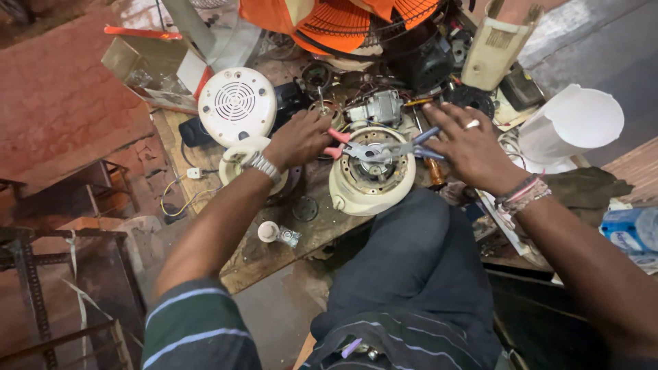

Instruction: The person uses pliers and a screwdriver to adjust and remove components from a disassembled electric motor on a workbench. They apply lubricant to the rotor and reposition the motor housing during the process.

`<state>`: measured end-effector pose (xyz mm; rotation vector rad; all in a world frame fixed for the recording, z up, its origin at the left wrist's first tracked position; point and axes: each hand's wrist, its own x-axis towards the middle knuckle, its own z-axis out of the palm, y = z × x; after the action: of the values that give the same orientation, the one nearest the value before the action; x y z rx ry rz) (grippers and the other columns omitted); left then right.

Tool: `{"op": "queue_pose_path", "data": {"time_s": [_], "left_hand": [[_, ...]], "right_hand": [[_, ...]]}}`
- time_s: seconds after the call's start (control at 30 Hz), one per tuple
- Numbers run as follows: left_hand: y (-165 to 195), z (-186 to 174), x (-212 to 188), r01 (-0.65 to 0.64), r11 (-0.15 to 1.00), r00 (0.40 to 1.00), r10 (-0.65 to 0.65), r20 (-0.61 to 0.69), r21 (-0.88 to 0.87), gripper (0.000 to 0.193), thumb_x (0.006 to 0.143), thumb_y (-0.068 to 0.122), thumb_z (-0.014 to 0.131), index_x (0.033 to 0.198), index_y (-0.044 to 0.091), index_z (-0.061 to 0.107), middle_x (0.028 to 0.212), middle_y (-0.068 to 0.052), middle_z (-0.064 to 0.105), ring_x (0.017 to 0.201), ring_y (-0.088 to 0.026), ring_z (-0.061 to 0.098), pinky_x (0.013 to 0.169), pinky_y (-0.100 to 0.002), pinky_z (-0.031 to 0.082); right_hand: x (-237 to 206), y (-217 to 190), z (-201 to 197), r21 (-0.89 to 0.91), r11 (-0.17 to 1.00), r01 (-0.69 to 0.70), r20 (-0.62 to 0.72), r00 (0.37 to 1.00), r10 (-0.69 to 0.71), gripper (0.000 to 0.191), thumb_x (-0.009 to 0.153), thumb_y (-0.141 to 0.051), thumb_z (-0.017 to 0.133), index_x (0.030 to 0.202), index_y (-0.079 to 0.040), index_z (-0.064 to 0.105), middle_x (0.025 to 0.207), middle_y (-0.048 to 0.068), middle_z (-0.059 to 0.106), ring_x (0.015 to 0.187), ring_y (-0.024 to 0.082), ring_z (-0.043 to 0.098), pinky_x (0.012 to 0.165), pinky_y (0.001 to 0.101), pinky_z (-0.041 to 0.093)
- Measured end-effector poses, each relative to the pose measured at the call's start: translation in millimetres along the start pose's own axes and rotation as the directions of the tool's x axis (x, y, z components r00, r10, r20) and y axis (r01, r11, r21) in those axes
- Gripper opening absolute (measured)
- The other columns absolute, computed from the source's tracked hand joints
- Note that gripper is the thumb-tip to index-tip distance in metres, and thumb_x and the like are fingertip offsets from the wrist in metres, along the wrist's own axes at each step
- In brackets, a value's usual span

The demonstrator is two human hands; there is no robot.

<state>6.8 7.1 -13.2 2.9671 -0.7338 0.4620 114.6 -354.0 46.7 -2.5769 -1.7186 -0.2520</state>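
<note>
My left hand (299, 139) grips the red handles of a pair of pliers (367, 149), whose jaws reach over the open top of a cream fan motor housing (370, 183) resting against my knee. A watch sits on that wrist. My right hand (468, 145), with a ring and wrist bands, is spread open just right of the housing; its fingertips touch a blue-handled tool (425, 137) lying across the housing's rim. Inside the housing I see a metal motor plate.
A white vented round cover (236, 103) lies at the left on the wooden bench (260, 257). An orange fan guard (343, 24), a grey motor (380, 106), a cream plastic casing (495, 48) and a white fan base (572, 123) crowd the back. A small white knob (269, 231) lies near the bench's front edge.
</note>
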Motion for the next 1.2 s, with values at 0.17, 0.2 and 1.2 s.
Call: {"op": "queue_pose_path", "data": {"time_s": [0.17,0.2,1.2], "left_hand": [[-19.2,4.2,16.1,-0.163,0.985,0.986,0.161,0.038,0.054,0.025,0.086,0.034,0.067,0.097,0.012,0.072,0.111,-0.004,0.058,0.104,-0.024,0.055,0.091,-0.039,0.049],[-20.3,4.5,16.6,-0.171,0.984,0.985,0.169,0.043,0.052,0.025,0.086,0.034,0.068,0.097,0.012,0.073,0.11,-0.004,0.058,0.104,-0.024,0.055,0.091,-0.039,0.049],[-16.6,11.8,6.6,-0.097,0.993,0.994,0.094,0.052,0.066,0.035,0.083,0.033,0.069,0.102,0.004,0.074,0.124,-0.012,0.059,0.112,-0.028,0.055,0.093,-0.041,0.047]], "right_hand": [[20.2,5.1,9.9,-0.099,0.987,0.123,-0.017,0.992,-0.126,0.05,0.085,-0.009,0.064,0.128,-0.032,0.071,0.163,0.009,0.038,0.151,0.028,0.033,0.122,0.052,0.023],[24.1,6.7,10.2,-0.076,0.987,0.144,-0.019,0.989,-0.146,0.051,0.082,-0.009,0.063,0.127,-0.03,0.071,0.162,0.009,0.04,0.149,0.029,0.035,0.122,0.0518,0.024],[-3.4,-98.0,-32.6,-0.207,0.96,-0.188,0.263,0.935,0.239,0.026,0.094,-0.023,0.054,0.108,-0.007,0.069,0.096,0.017,0.061,0.08,0.031,0.065,0.06,0.045,0.054]]}}
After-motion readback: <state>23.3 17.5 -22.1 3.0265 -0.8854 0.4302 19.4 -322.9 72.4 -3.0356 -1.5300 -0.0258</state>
